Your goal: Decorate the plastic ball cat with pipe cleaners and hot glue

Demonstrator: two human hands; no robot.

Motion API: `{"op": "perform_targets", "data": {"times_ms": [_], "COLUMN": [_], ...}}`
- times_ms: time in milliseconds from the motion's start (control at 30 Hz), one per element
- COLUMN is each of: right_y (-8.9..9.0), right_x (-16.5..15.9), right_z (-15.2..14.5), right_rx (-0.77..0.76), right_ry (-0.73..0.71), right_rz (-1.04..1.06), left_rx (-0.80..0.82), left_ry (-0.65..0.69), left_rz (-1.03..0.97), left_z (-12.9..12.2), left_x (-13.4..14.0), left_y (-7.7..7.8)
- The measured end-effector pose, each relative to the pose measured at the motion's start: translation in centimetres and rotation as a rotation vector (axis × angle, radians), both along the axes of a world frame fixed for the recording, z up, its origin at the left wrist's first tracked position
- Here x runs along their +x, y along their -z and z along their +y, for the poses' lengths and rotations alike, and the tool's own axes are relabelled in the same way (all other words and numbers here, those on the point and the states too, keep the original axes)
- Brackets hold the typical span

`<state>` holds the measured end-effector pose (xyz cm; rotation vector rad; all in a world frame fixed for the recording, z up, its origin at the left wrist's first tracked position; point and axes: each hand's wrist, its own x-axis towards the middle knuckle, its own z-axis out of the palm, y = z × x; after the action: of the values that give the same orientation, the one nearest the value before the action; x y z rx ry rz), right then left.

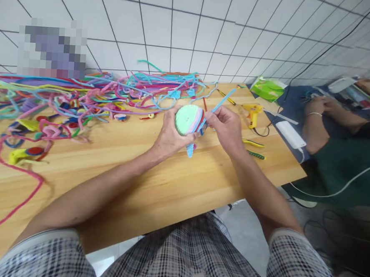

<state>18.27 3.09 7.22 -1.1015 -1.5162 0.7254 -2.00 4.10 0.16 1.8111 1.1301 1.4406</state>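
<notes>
My left hand [169,133] is closed round a rounded pipe-cleaner piece [186,120], pale green on its broad face with lilac, red and blue bands along its right side. A light blue ridged tab [189,150] sticks out below it. At the right side of the piece, my right hand [226,126] pinches a light blue pipe cleaner [225,100], whose free end points up and to the right. Its lower end meets the blue band, though the fingers partly hide that spot. Both hands are above the wooden table.
Many coloured pipe cleaners [113,88] lie heaped at the back and left of the table [132,185]. To the right are a yellow glue gun [253,114], yellow-handled pliers [253,143], a green-handled tool [256,154] and a green packet [268,88]. Another person's hands [318,105] are at the neighbouring dark table.
</notes>
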Motion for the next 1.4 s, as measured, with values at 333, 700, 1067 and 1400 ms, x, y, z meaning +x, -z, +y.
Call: {"op": "perform_targets", "data": {"times_ms": [333, 700, 1067, 1400], "right_y": [1.5, 0.8, -0.1, 0.0], "right_x": [-0.6, -0.6, -1.3, -2.5], "right_z": [-0.3, -1.9, -2.8, -4.3], "right_rx": [0.067, 0.192, 0.423, 0.543], "right_ry": [0.043, 0.108, 0.092, 0.045], "right_rz": [0.009, -0.132, -0.447, -0.541], "left_rx": [-0.089, -0.17, -0.208, -0.141], "left_ry": [0.025, 0.07, 0.056, 0.029], "left_rz": [-0.025, -0.103, -0.199, -0.208], "left_z": [-0.7, -0.5, -0.5, -0.4], "left_x": [0.2, 0.1, 0.1, 0.4], "left_y": [-0.4, -0.3, -1.4, -1.1]}}
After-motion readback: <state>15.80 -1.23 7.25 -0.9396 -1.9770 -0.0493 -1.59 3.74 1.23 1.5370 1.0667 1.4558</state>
